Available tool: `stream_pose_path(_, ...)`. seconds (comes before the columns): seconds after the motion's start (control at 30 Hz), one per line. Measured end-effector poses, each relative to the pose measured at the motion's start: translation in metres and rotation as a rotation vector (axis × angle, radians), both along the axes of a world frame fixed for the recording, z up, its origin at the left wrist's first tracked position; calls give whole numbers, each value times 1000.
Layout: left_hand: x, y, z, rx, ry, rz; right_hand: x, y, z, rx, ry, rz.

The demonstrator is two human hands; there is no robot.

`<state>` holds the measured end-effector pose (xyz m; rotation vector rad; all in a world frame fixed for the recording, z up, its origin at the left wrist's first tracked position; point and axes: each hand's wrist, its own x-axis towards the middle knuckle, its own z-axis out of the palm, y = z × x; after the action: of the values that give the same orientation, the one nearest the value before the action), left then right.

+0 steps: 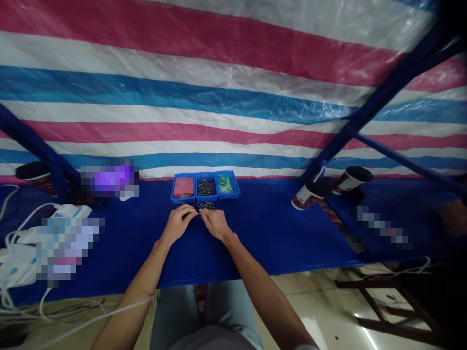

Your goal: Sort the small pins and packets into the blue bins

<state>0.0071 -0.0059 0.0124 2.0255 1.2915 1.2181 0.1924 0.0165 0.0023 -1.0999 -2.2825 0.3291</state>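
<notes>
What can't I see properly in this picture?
All in the head view:
Anything between the left hand and right hand: too small, partly hidden by them.
Purple glowing thing: covered by blurry squares.
Green pieces in a blue box: too small to name.
Rest of the left arm: cut off by the bottom edge.

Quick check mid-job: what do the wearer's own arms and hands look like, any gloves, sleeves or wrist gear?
The left hand and right hand are both bare, without gloves. No watch or band shows at either wrist, and both forearms are uncovered. A greyish sleeve edge just shows on the right arm at the bottom of the picture.
</notes>
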Motion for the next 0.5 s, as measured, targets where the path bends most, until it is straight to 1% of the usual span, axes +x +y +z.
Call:
stream_pose_path(0.23,1,-2,3,6,-3,45,2,1,2,-57,150,12)
stream_pose_path(0.5,-1,-2,3,-14,-6,66,4,2,1,-104,303,74)
